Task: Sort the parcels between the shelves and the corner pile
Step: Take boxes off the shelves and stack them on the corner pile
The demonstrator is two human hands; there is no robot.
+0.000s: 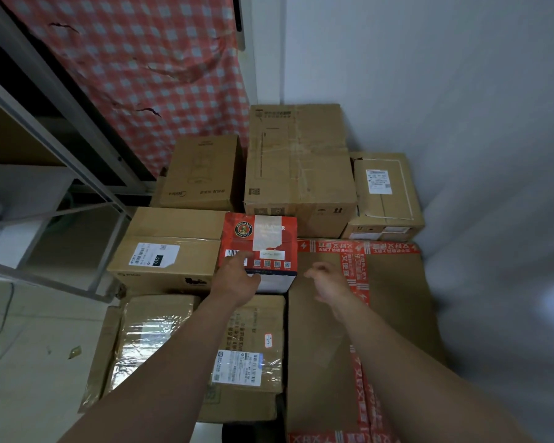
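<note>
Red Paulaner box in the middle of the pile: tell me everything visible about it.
The red box is printed cardboard, red and white, with a round logo, barcode, QR codes and a tape strip on top. Closed, lying flat in the pile, between the labelled brown box and the red-taped carton. The left hand rests on its near left corner; the right hand is clear of it.

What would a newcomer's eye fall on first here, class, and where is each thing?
The red Paulaner box stands out in the middle of the brown cartons, the left hand resting on its near edge. To its right lies a large flat carton crossed with red printed tape, and a red-and-white checked cloth hangs behind at upper left.
</note>
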